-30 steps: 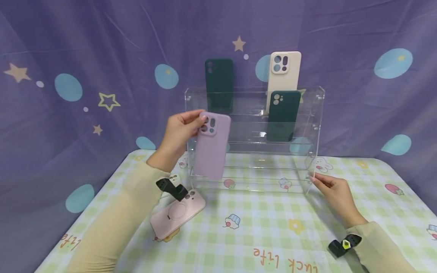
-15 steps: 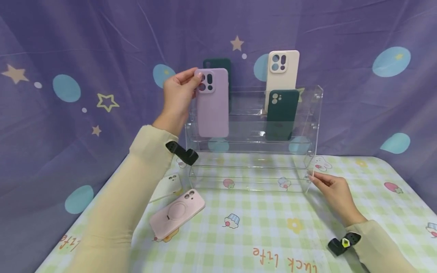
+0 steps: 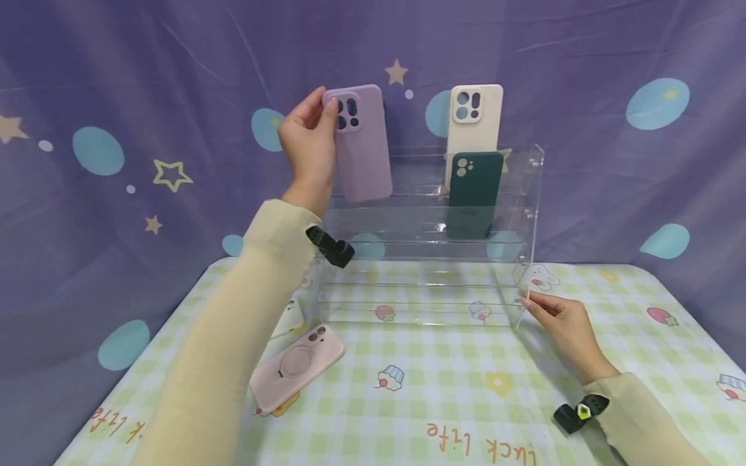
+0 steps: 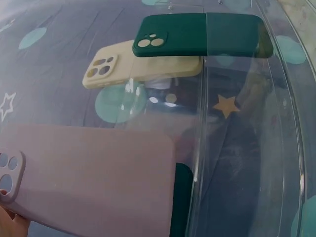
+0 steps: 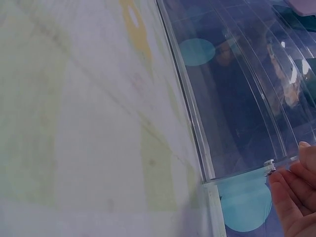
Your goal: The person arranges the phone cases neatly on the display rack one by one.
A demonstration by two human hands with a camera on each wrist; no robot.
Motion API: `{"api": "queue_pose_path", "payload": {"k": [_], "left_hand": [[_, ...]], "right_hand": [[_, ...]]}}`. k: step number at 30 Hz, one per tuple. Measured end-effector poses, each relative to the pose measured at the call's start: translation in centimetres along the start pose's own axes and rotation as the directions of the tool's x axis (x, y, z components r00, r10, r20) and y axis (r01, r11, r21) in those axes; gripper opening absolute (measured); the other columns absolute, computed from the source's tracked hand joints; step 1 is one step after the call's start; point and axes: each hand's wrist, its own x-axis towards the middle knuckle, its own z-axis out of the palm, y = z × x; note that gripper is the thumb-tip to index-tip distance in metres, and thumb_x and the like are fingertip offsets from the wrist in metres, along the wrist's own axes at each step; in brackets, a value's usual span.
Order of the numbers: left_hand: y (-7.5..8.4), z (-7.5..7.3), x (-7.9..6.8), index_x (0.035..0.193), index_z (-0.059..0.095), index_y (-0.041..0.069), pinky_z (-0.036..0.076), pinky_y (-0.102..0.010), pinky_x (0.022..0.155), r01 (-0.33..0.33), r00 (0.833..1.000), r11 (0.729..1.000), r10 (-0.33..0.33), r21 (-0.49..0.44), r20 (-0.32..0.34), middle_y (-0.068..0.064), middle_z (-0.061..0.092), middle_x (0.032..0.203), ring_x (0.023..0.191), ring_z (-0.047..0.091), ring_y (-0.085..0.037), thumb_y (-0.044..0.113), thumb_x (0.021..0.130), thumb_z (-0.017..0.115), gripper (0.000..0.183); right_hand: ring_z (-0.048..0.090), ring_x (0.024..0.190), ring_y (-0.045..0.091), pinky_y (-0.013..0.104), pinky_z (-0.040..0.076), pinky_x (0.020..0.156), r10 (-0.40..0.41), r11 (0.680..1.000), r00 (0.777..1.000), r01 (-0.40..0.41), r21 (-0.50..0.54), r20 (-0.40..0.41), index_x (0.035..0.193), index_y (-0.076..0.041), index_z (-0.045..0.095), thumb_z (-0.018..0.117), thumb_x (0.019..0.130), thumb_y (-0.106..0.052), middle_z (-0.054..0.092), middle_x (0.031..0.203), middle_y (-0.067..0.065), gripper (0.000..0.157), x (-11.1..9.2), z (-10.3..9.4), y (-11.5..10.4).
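Observation:
My left hand (image 3: 310,139) pinches a lilac phone case (image 3: 364,155) by its upper left corner, thumb at the camera cutout. The case is held upright at the top tier of a clear acrylic display rack (image 3: 425,226). It hides most of a dark green case (image 4: 181,200) behind it, whose edge shows in the left wrist view. My right hand (image 3: 562,330) pinches the rack's right side panel low down, near a metal fastener (image 5: 269,168). On the rack's right half, a cream case (image 3: 474,126) stands behind a second dark green case (image 3: 474,197) one tier lower.
A pink case with a ring (image 3: 300,369) lies on the checked tablecloth (image 3: 443,382) at front left. Beyond it a white case (image 3: 289,318) is partly covered by my left sleeve (image 3: 233,336). A purple curtain (image 3: 192,77) hangs close behind the rack.
My left hand has raised the lilac case from the rack's lower front to the top tier, covering the green case there. My right hand stays on the side panel.

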Motion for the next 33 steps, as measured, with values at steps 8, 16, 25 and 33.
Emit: {"api": "queue_pose_path", "payload": {"k": [8,16,25,33], "left_hand": [[-1.5,-0.2,-0.8,0.125,0.061,0.007,0.048,-0.017,0.087,-0.022,1.000,0.996,0.021,0.081,0.023,-0.006,0.066,0.118,0.102,0.060,-0.010,0.015,0.089,0.066,0.038],[-3.3,-0.4,-2.2,0.124,0.063,0.009,0.045,-0.016,0.087,-0.102,0.995,0.965,0.095,0.242,0.037,-0.007,0.060,0.114,0.102,0.054,-0.012,0.018,0.090,0.064,0.035],[-4.1,-0.8,-2.0,0.116,0.068,0.007,0.049,-0.018,0.081,-0.024,0.999,0.977,0.028,0.212,-0.018,-0.008,0.064,0.107,0.093,0.057,-0.010,0.014,0.087,0.069,0.031],[-4.3,-0.9,-2.1,0.107,0.069,0.004,0.050,-0.020,0.079,0.038,0.997,0.979,-0.025,0.202,-0.070,-0.008,0.067,0.102,0.087,0.058,-0.011,0.011,0.083,0.073,0.025]], "right_hand": [[0.054,0.083,-0.018,0.005,0.046,0.070,-0.001,1.000,1.000,0.001,0.024,-0.002,0.119,0.004,0.063,0.059,0.093,-0.032,0.062,0.117,0.022,0.044,-0.1,0.2,0.1],[0.053,0.084,-0.018,0.005,0.046,0.070,-0.005,0.999,1.000,0.004,0.039,0.009,0.120,0.004,0.062,0.059,0.093,-0.031,0.061,0.119,0.021,0.044,-0.2,0.2,-0.1],[0.053,0.084,-0.019,0.004,0.045,0.071,-0.010,1.000,1.000,0.010,0.029,0.001,0.119,0.004,0.062,0.059,0.094,-0.033,0.061,0.119,0.021,0.045,-0.1,0.3,0.0],[0.054,0.082,-0.018,0.004,0.046,0.070,-0.024,0.999,1.000,0.024,0.030,-0.016,0.117,0.005,0.063,0.060,0.093,-0.029,0.063,0.114,0.022,0.042,-0.2,0.1,-0.3]]}}
